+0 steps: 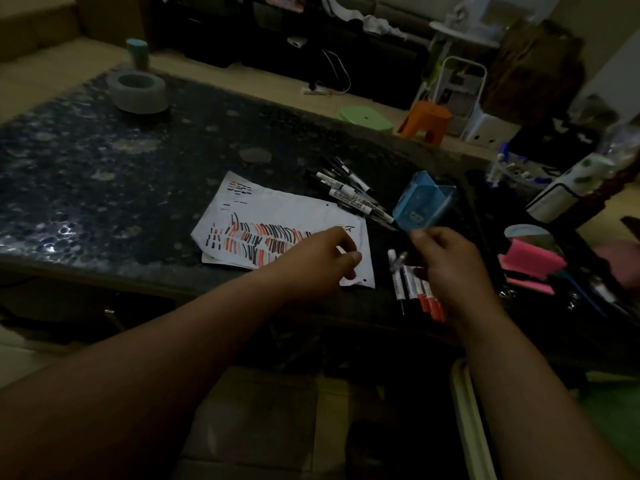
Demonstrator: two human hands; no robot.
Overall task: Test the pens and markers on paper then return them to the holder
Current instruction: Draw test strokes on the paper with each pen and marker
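While my right hand [446,258] pinches the near edge of the tilted blue holder [424,199], red-tipped markers [412,284] lie just under that wrist. Black pens [349,188] are heaped left of the holder. My left hand [329,258] curls over the scribbled paper [277,216]; I cannot tell whether it grips anything.

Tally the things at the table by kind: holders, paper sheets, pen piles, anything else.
blue holder: 1, gripped by the right hand
paper sheets: 2, one peeking from under the other
pen piles: 2, far pile beyond the paper, near pile by the right hand; pens overlap too much to count singly
grey ring: 1
Total: 6
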